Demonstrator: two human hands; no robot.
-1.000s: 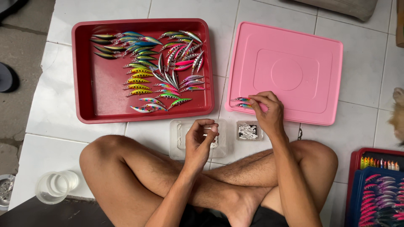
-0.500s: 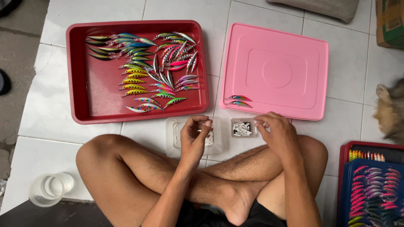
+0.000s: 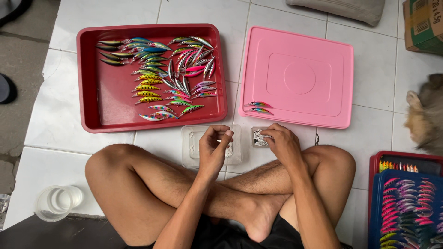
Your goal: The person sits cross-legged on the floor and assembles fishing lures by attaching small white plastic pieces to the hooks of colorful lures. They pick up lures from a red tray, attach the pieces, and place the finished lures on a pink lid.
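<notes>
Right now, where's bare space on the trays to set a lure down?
Most of the pink lid is bare; only two lures lie at its lower left corner. The red tray has bare floor down its left side and bottom edge; its middle and upper right are packed with lures.

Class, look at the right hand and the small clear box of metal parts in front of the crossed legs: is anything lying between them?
Nothing visible does. The right hand already has its fingertips at the small clear box, which sits on the white tiled floor just below the pink lid.
</notes>
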